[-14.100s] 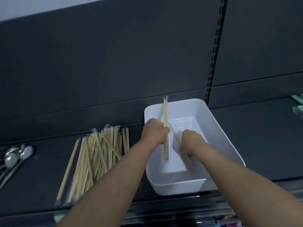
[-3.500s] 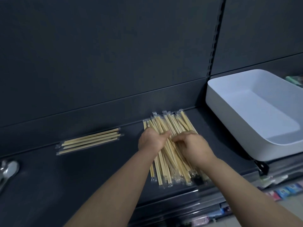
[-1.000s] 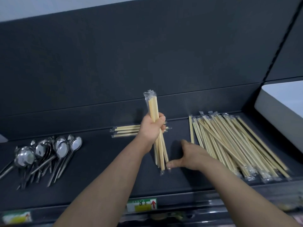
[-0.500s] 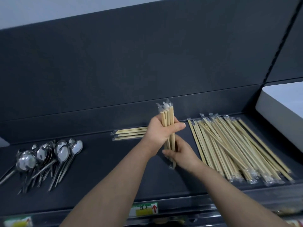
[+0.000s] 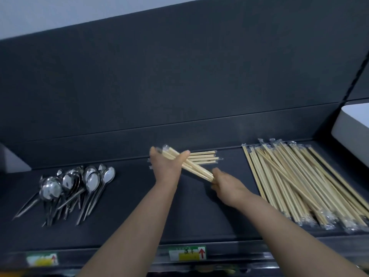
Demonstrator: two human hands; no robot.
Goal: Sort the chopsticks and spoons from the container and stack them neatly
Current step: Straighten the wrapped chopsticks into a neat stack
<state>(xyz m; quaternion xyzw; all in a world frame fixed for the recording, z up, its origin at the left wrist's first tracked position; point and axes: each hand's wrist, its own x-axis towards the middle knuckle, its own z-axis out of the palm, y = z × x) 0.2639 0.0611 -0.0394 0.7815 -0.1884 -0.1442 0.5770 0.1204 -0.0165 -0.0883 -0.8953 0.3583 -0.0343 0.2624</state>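
Two hands (image 5: 166, 166); three chopstick groups (image 5: 303, 182); one spoon pile (image 5: 71, 186); one container (image 5: 353, 132).

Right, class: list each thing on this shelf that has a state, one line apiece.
Held chopstick bundle: gripped by both hands, slanted above the shelf.
Left hand: closed on the bundle's far end.
Right hand: closed on its near end.
Small chopstick stack: lying flat, crosswise.
Large chopstick pile: loose, unaligned.
Spoons: heaped, overlapping.
White container: mostly out of frame.
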